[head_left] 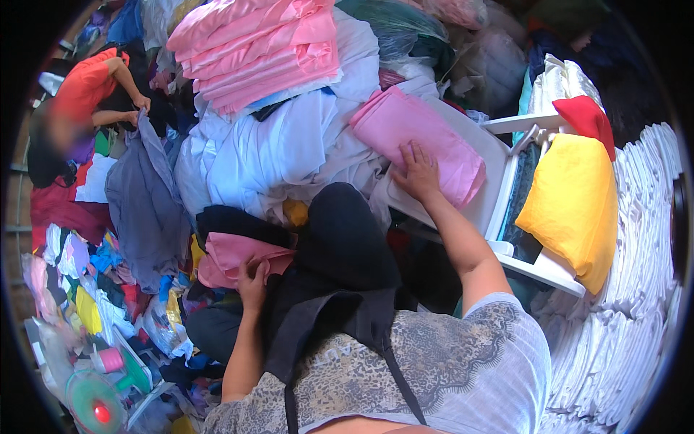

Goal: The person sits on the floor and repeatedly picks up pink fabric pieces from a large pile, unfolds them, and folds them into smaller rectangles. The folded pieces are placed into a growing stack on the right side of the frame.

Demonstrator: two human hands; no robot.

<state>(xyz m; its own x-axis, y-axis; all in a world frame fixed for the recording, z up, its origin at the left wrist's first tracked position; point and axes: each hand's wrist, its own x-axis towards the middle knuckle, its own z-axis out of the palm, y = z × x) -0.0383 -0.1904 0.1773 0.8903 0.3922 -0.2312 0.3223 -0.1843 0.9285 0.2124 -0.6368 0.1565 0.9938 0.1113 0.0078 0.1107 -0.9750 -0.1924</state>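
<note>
Work space is being crowded by heaps of cloth, with plastic bags being seen at the back. Two pink pieces are being touched, one by each of the hands, which are being held well apart. Folded pink cloth is being supported by the seat of a white chair; its near side is being covered by the right hand, laid flat with fingers spread. Second pink piece is being touched at the lap, beside the dark trousers, by the curled fingers of the left hand; whether it is being gripped cannot be told.

Yellow cloth and red cloth are being carried at the chair's right end, near tall stacks of white cloth. Pink stack is being borne by a white bundle ahead. At left, grey cloth is being held by a co-worker in red, above mixed scraps; a fan is being observed at lower left.
</note>
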